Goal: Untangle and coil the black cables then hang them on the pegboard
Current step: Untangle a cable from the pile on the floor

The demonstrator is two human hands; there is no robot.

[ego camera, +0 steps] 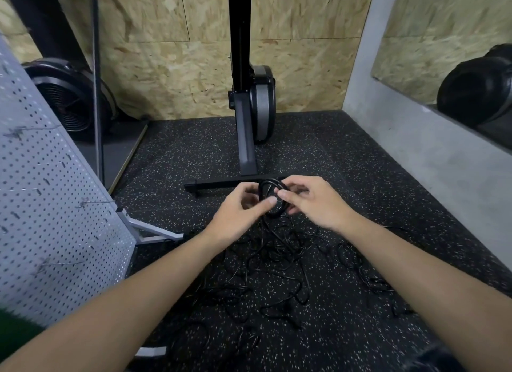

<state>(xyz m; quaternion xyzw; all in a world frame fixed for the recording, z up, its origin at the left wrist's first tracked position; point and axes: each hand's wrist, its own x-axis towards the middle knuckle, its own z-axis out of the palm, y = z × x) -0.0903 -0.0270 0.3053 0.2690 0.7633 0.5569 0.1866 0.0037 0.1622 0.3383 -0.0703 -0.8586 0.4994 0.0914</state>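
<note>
Two hands meet above floor, both on small black coil (273, 182). Left hand (238, 212): fingers curled, thumb pressed on coil's near side. Right hand (314, 202): thumb and curled fingers pinch coil's right edge. Strands hang from coil down into loose black cables (277, 260), tangled on speckled floor mat (180, 161) between forearms. Grey pegboard (41, 191) stands at left, well apart from coil. Black machine frame (246, 138) behind hands.

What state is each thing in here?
Small round black cable coil: partly wound, held up, tail trailing down.
Loose thin black cables: tangled, uncoiled, on the speckled rubber floor.
Grey perforated metal pegboard: standing, no cable hung on visible part.
Left hand: pinches the coil.
Right hand: holds the coil.
</note>
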